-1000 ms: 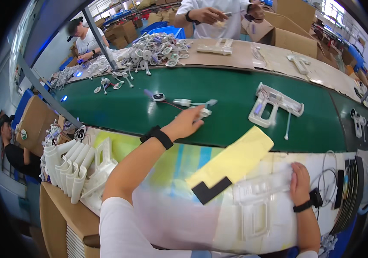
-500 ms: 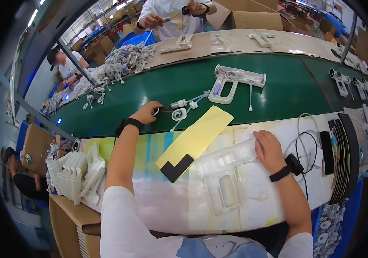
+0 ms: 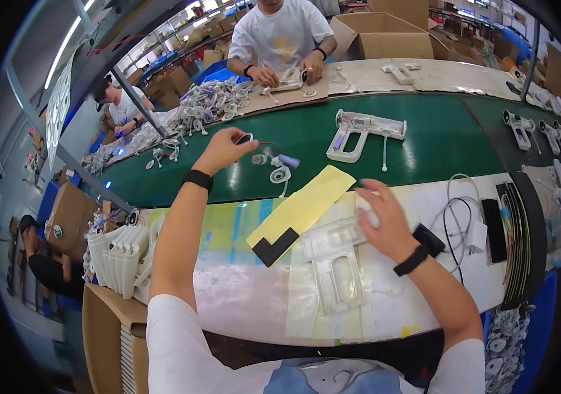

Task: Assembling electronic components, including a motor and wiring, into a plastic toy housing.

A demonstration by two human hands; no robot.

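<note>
My left hand (image 3: 225, 151) is raised over the green belt (image 3: 228, 182), its fingers pinching a small round dark-centred part (image 3: 246, 138). Thin wires run from that part to a hanging bundle with a purple-and-white cylinder (image 3: 288, 161) and a white ring-like piece (image 3: 280, 175), somewhat blurred. Over the bench my right hand (image 3: 387, 222) is open, fingers spread, beside the barrel end of a white gun-shaped plastic shell half (image 3: 338, 279). The shell lies with its hollow side up. Left of it rests a yellow sheet (image 3: 310, 205) with a black L-shaped piece (image 3: 275, 247) at its near end.
An assembled gun-shaped shell half (image 3: 348, 146) lies on the belt. White shells (image 3: 118, 259) stand stacked at left. Cables (image 3: 456, 217), a black phone-like slab (image 3: 492, 230) and black strips (image 3: 520, 243) lie at right. A person works across the belt beside a pile of parts (image 3: 205, 105).
My left hand has lifted, raising the wired bundle off the belt. My right hand has shifted left off the shell's end, fingers spreading. The person opposite has lowered both hands to a shell.
</note>
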